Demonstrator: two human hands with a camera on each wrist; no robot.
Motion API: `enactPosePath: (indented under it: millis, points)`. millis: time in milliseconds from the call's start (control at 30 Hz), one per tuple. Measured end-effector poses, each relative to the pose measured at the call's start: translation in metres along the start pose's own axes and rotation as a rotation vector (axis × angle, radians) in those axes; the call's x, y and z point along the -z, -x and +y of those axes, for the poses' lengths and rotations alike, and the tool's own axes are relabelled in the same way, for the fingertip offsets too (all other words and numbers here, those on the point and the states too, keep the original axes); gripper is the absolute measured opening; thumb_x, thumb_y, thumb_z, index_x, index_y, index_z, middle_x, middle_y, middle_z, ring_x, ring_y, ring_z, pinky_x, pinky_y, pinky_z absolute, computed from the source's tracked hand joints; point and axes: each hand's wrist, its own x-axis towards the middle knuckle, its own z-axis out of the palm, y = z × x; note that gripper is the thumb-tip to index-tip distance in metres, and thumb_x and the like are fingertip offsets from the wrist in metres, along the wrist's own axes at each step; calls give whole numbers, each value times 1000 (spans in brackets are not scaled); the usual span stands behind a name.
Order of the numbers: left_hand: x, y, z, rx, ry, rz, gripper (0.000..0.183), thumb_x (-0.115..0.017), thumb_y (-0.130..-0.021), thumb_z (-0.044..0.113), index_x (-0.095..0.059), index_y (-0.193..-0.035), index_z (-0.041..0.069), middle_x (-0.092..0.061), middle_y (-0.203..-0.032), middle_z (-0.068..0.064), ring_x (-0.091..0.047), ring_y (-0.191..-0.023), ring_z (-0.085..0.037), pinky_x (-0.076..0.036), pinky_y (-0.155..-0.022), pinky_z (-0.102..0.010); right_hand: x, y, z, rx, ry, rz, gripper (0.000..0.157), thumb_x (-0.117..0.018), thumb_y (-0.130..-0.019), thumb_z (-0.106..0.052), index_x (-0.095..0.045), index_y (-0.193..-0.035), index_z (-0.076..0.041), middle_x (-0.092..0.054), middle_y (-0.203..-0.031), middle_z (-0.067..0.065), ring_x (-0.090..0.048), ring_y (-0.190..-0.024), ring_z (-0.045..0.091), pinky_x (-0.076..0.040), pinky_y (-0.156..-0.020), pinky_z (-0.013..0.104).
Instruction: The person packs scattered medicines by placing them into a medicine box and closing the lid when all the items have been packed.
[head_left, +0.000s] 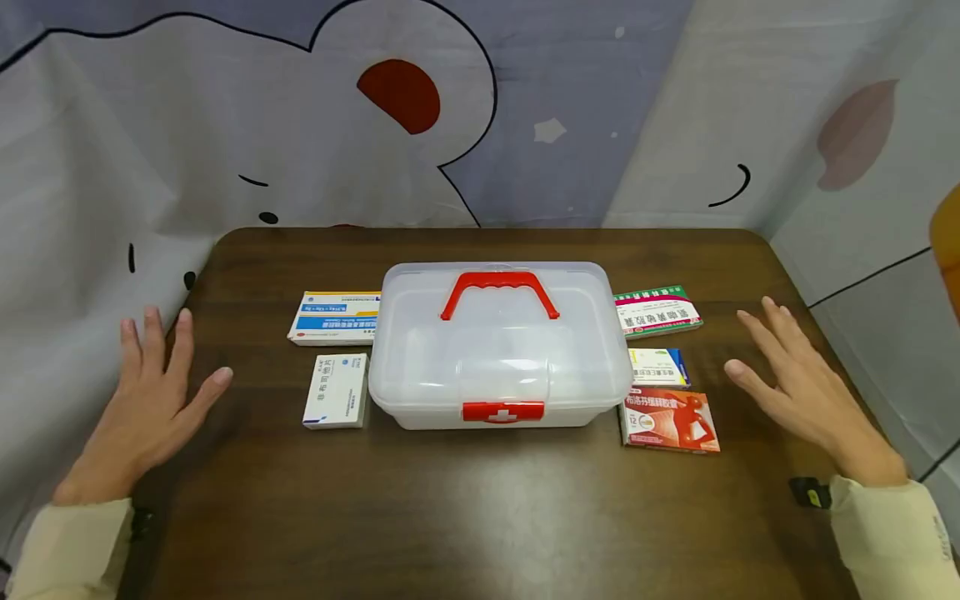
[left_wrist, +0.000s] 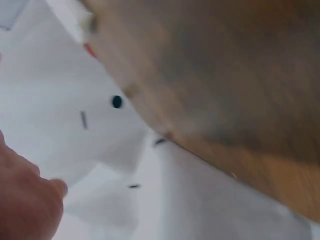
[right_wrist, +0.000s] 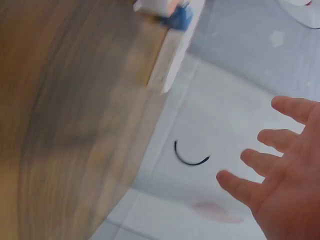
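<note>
At the left of the table my left hand (head_left: 153, 400) is held with fingers spread, holding nothing. My right hand (head_left: 806, 387) is likewise spread at the right side, apart from everything. Between them stands a translucent first-aid box (head_left: 420, 350), its lid down, with a red handle (head_left: 498, 279) and a red latch (head_left: 502, 412) bearing a white cross. Nearest the left hand are a white medicine box (head_left: 335, 392) and a blue-and-white medicine box (head_left: 335, 318). Nearest the right are a red medicine box (head_left: 670, 419), a small blue-yellow-white box (head_left: 660, 367) and a green-and-white box (head_left: 658, 312).
The brown wooden table (head_left: 495, 508) has rounded far corners. A patterned cloth (head_left: 570, 100) hangs behind it and along both sides. The first-aid box partly covers the inner ends of some medicine boxes.
</note>
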Motion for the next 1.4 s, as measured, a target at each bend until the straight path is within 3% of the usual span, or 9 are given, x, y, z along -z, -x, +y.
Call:
enactPosePath:
  millis: [267,367,500,567,667,933,1167,1300,1400]
  points:
    - [8,-2,50,-81,328,77,102,-67,-83,27,14,-145,22,13,-153,1,7,-139,-27,4,-109,-51,-4,-1,-34,117,-268,58,71,-59,-86,-21,-22,-146,-28,-9,-153,-7,-12,-139,20,-14,-96,70]
    - [6,-3,67,-76,424,102,114,-77,-73,20,11,-146,28,7,-153,7,2,-140,-21,-2,-110,-50,-11,-3,-46,179,-305,70,77,-66,-82,-22,-23,-146,-26,-15,-153,-3,-22,-134,10,-24,-108,43]
    - [0,-5,90,-142,488,130,127,-88,-56,13,-2,-148,28,-5,-154,7,-11,-138,-11,-15,-109,-21,-20,-4,-63,253,-343,88,92,-78,-69,-21,-27,-145,-20,-25,-150,3,-29,-129,2,-24,-97,6]
    - [-4,-6,103,-219,487,149,129,-91,-48,17,-10,-148,24,-12,-153,4,-17,-137,-11,-18,-104,-12,-24,-5,-72,279,-370,87,101,-84,-61,-18,-28,-145,-18,-27,-149,4,-28,-130,3,-24,-97,7]
    - [-9,-10,122,-379,419,189,124,-91,-44,34,-23,-146,13,-19,-152,-3,-21,-136,-19,-22,-107,-22,-27,-7,-85,330,-394,100,112,-90,-49,-15,-30,-143,-13,-29,-148,5,-28,-132,11,-26,-99,11]
    - [-13,-19,158,-691,202,235,94,-68,-63,64,-43,-137,12,-29,-147,-14,-30,-132,-31,-22,-107,-21,-31,-15,-118,549,-170,160,109,-79,-51,-61,-39,-138,-7,-25,-147,14,-21,-134,32,-23,-104,18]
    - [-20,-25,171,-743,175,157,87,-73,-66,55,-41,-139,20,-23,-149,-16,-21,-135,-36,-42,-93,-46,-33,-22,-133,629,-89,186,89,-65,-68,-65,-45,-136,-12,-26,-147,18,-19,-135,38,-34,-102,35]
    - [-23,-27,172,-739,186,158,78,-70,-72,52,-42,-138,21,-25,-149,-14,-23,-135,-35,-43,-92,-47,-35,-24,-139,650,-67,186,84,-62,-71,-64,-44,-136,-14,-26,-147,17,-18,-135,39,-47,-83,47]
    - [-24,-27,172,-726,199,164,71,-66,-77,50,-44,-137,22,-27,-148,-13,-25,-134,-35,-44,-90,-48,-38,-28,-142,680,-77,195,82,-64,-72,-62,-46,-135,-13,-27,-147,18,-20,-134,41,-42,-93,39]
